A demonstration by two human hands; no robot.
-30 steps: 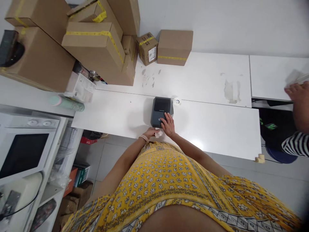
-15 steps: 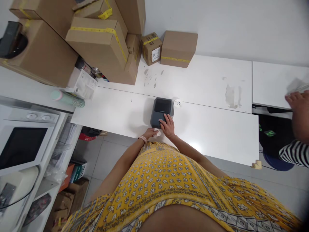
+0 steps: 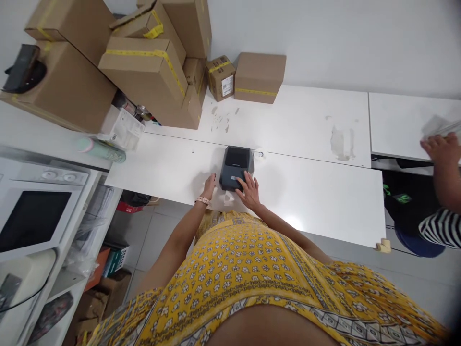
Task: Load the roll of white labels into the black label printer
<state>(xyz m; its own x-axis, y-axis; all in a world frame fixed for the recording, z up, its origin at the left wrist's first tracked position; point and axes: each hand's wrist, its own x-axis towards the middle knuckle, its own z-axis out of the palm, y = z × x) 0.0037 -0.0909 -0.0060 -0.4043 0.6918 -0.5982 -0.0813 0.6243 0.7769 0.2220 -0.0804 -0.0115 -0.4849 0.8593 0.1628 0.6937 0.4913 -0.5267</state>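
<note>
On the dark device [image 3: 231, 171], pale lettering [image 3: 236, 165], illegibly small.

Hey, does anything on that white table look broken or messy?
Yes. The white table has a big gray patch at its back right, and little gray marks in front of the small taped box. They look odd on the white top, maybe peeled or stained.

Pale marking [image 3: 236, 165] on grey device [image 3: 234, 172], illegible
</note>
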